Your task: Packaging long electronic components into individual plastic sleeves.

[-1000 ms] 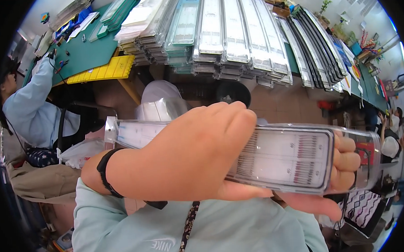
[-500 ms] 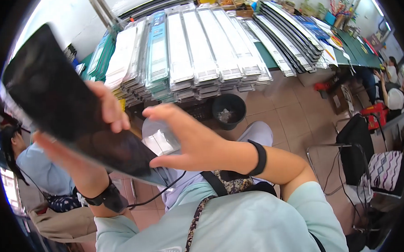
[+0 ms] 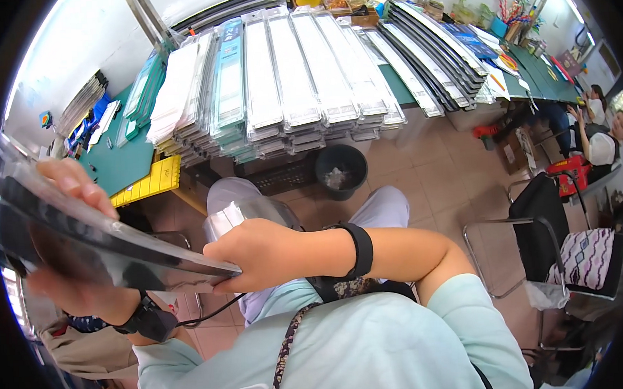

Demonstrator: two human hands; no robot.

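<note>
A long, flat black panel in clear plastic packaging point(image 3: 129, 237) is held tilted at the left, stretching from the left rim toward the middle. My left hand point(image 3: 78, 187) wraps around its far part, with fingers over the upper edge and the palm seen blurred through the plastic. At the near end, my right hand point(image 3: 258, 256) is closed on the panel's tip between thumb and fingers. On my lap, partly behind the right hand, lies a clear plastic package with white inside point(image 3: 232, 217).
Stacks of long white packaged strips point(image 3: 296, 77) cover the green table point(image 3: 115, 165) ahead, beside black-edged strips point(image 3: 434, 60). A dark bin point(image 3: 342, 171) stands on the tiled floor below. To the right are a black chair point(image 3: 540, 219) and seated people point(image 3: 597, 137).
The panel has turned from its broad face toward its edge and dropped lower left. My right hand, open beside it before, has closed on its near end.
</note>
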